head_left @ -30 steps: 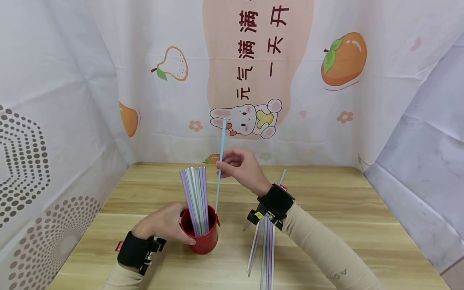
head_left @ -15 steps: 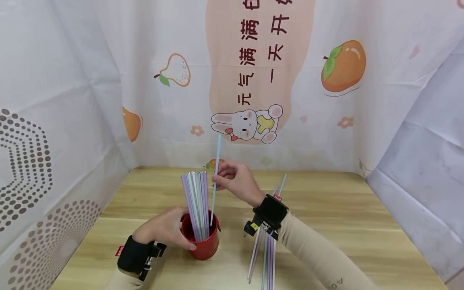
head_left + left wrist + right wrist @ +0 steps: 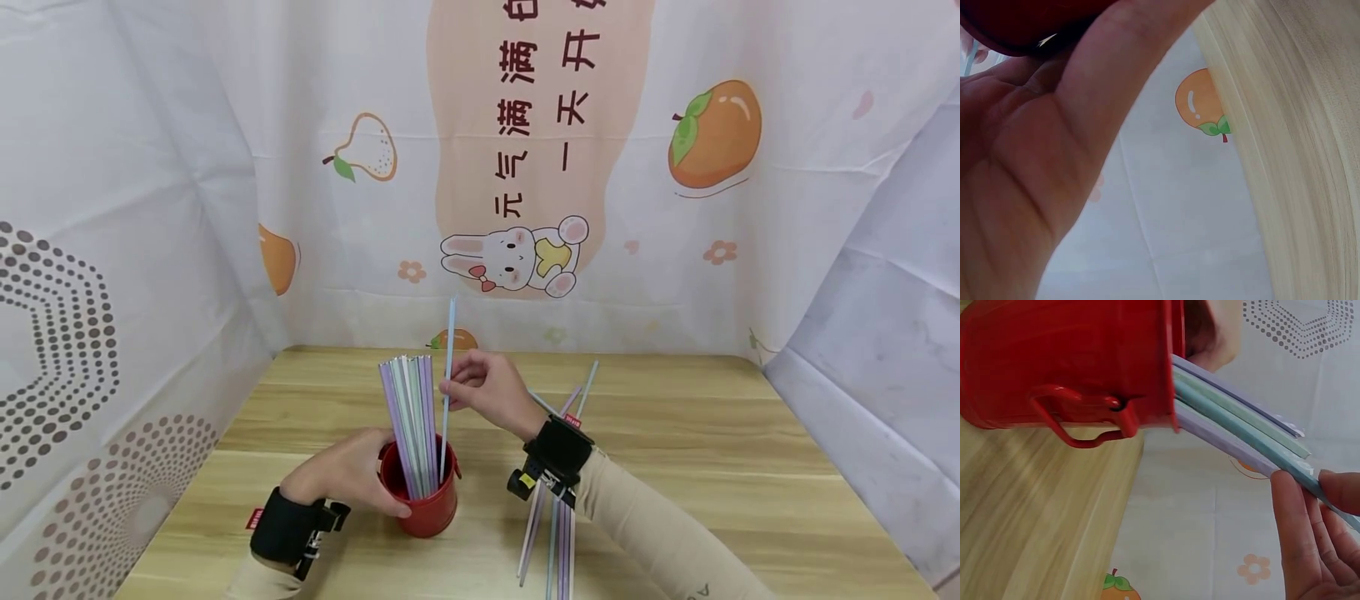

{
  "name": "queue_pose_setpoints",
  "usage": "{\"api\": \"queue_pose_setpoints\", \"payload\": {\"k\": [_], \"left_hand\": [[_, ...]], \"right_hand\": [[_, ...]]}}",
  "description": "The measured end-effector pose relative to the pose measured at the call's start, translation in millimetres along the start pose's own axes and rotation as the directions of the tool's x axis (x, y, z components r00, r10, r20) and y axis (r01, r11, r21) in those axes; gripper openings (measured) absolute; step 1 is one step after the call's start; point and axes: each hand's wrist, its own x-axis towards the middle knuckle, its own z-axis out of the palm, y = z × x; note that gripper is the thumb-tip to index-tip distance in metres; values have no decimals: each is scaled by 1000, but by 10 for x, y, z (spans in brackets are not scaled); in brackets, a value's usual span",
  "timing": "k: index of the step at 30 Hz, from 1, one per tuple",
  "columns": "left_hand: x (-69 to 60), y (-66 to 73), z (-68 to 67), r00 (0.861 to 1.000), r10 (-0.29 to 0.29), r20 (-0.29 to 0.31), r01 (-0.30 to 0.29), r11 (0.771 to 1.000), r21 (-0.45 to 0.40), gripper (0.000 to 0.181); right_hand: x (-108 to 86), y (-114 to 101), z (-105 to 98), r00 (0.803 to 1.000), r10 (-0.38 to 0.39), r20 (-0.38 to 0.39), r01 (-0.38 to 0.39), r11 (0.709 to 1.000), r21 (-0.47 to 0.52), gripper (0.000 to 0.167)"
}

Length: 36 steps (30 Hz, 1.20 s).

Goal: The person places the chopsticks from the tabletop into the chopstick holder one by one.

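Inside red bucket (image 3: 435, 515), blue straw (image 3: 450, 346), lower now

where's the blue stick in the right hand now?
Head view, just left of centre: the blue stick is pinched in the right hand, its lower end inside the red bucket, right of the sticks standing there.

in the head view we see bright, even light with faint, soft shadows on the desk (image 3: 675, 433). the left wrist view looks dimmer to us: the left grip (image 3: 1035, 156) lies in shade, the bucket (image 3: 1029, 22) darkens nearly to black, and the desk's edge bows. in the right wrist view, we catch glossy highlights on the bucket.
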Motion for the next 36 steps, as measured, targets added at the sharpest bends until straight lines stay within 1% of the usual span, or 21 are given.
{"api": "queue_pose_setpoints", "payload": {"k": [3, 7, 12, 18, 22, 27, 31, 36], "left_hand": [[0, -2, 2, 1000, -6, 1, 6, 1000, -3, 71], [2, -2, 4, 1000, -12, 2, 12, 1000, 1, 72], [8, -3, 7, 1000, -11, 7, 11, 1000, -2, 72], [6, -15, 3, 1000, -23, 5, 23, 1000, -2, 72], [5, -21, 2, 1000, -27, 10, 27, 1000, -4, 71], [4, -12, -3, 999, -27, 17, 27, 1000, -14, 72], [4, 0, -4, 1000, -26, 11, 26, 1000, -2, 73], [5, 10, -1, 1000, -27, 0, 27, 999, 16, 73]], "right_hand": [[-7, 29, 15, 1000, 9, 4, -9, 1000, -14, 20], [-6, 102, 40, 1000, 14, -10, -15, 999, -34, 17], [-11, 194, 91, 999, 29, -21, -31, 996, -80, 16], [-53, 259, 161, 1000, -7, -21, 4, 991, -133, 15], [-86, 291, 204, 999, -16, -35, 9, 983, -186, 14], [-116, 331, 259, 999, -19, -30, 10, 959, -282, 12], [-136, 350, 295, 1000, -10, -14, 5, 949, -316, 12], [-154, 374, 317, 1000, 1, -5, -2, 944, -331, 12]]}}
